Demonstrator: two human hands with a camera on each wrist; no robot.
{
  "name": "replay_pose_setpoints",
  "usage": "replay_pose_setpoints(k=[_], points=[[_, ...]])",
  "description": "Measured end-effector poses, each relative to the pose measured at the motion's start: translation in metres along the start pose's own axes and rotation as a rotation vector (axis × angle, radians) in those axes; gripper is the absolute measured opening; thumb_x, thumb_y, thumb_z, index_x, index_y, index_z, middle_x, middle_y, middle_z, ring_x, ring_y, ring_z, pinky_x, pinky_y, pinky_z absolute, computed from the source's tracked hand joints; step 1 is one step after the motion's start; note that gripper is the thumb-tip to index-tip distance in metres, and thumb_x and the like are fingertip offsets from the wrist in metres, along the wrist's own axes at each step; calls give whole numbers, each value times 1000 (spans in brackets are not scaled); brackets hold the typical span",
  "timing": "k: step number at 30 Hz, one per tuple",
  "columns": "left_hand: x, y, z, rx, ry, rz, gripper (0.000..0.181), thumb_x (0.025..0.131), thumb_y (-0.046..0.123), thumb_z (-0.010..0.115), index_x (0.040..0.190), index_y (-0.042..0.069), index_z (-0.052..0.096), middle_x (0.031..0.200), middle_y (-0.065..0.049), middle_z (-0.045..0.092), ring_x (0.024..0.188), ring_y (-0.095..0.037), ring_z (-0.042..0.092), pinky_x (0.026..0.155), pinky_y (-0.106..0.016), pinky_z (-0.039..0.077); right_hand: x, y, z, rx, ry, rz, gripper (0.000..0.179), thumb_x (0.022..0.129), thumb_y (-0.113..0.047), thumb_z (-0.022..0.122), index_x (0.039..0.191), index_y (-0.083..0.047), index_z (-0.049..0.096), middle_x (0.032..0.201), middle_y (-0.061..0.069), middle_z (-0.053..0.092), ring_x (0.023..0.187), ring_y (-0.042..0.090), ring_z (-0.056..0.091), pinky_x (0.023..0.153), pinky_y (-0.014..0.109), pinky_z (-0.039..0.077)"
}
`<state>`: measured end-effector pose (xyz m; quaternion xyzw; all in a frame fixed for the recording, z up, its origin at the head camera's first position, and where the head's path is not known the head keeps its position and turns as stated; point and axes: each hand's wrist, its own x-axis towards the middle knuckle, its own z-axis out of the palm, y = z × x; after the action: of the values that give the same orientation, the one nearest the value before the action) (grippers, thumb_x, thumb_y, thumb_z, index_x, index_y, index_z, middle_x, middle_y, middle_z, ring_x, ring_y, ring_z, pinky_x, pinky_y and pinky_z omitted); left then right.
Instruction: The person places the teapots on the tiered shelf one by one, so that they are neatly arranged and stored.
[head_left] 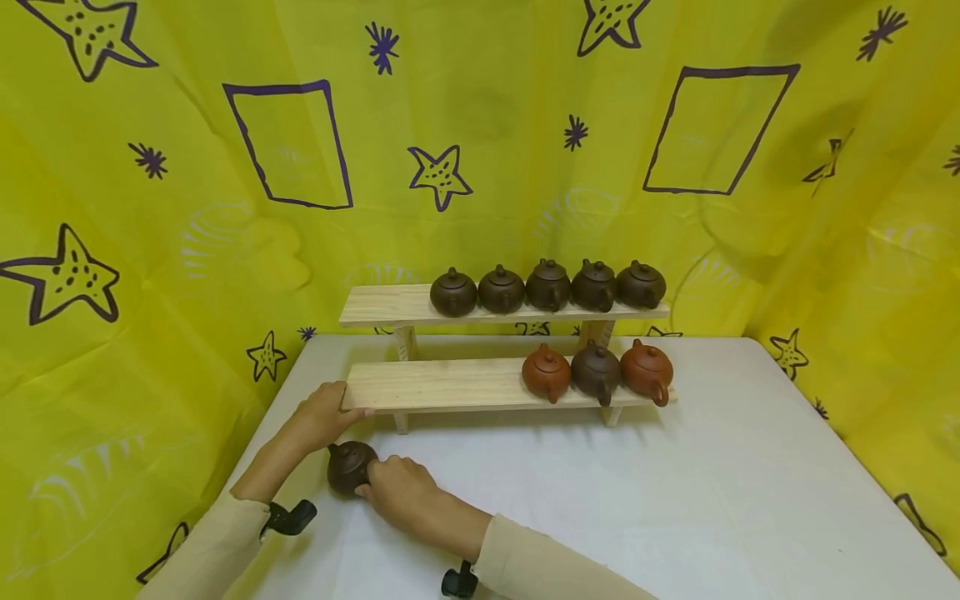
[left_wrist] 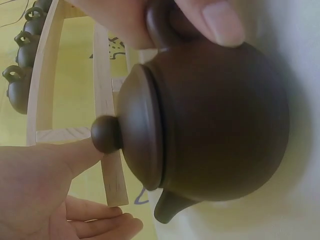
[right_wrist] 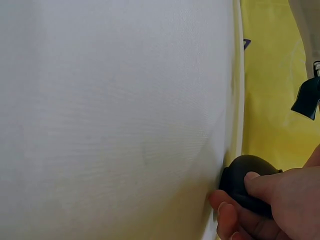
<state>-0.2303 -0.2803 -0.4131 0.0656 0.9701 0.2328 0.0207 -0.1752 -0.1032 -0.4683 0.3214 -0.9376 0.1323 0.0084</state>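
Observation:
In the head view my right hand (head_left: 408, 500) grips a dark brown teapot (head_left: 349, 468) by its handle side, low over the white table at the left. Its spout points away to the left, and the round lid knob shows large in the left wrist view on the teapot (left_wrist: 220, 125). The right wrist view has the thumb of my right hand (right_wrist: 295, 200) pressed against the dark pot. My left hand (head_left: 318, 421) is at the left end of the lower wooden shelf (head_left: 435, 383), thumb along its front edge, fingers extended by its end.
Two reddish teapots (head_left: 546, 372) (head_left: 647, 368) flank a dark teapot (head_left: 596, 371) at the lower shelf's right. Several dark teapots (head_left: 548, 285) line the upper shelf (head_left: 382, 307). A yellow patterned curtain (head_left: 495, 225) surrounds the white table (head_left: 675, 500).

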Motion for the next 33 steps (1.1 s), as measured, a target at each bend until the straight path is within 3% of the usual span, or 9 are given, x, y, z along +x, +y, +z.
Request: replay_pose_setpoints(k=[4,15,22,27,33], points=[[1,0,0,7,0,6,56,99,29,75,122,-19,58,112,-32,67,101,-41,67,84,-58,54,-5,5,0,60,-7,-10,29,101,-38,72,97,-10,76,80,5,74,68,14,69,55,28,51],[2,-2,2,1,-1,20,56,99,30,75,124,-18,58,113,-31,67,102,-42,67,85,-58,54,-27,37,-14,215,-44,-38,24,102,-32,71,90,-11,71,65,-7,56,59,5,46,54,22,42],[3,-2,2,-11,5,19,52,99,28,75,119,-17,60,108,-28,68,96,-38,67,82,-56,54,-43,59,-30,223,3,-38,23,100,-32,74,90,-12,70,67,-8,59,61,3,46,56,20,41],[2,-1,2,-23,7,22,51,99,26,75,120,-17,60,107,-28,68,93,-35,66,81,-55,54,-51,75,-49,296,31,-4,22,101,-28,73,92,-9,70,66,-7,55,56,2,44,51,19,38],[2,-1,1,-28,-14,3,52,100,27,74,124,-17,58,109,-28,67,92,-33,63,81,-54,53,-52,95,-70,401,162,31,24,103,-20,71,83,-8,64,63,-6,51,52,3,42,47,19,36]])
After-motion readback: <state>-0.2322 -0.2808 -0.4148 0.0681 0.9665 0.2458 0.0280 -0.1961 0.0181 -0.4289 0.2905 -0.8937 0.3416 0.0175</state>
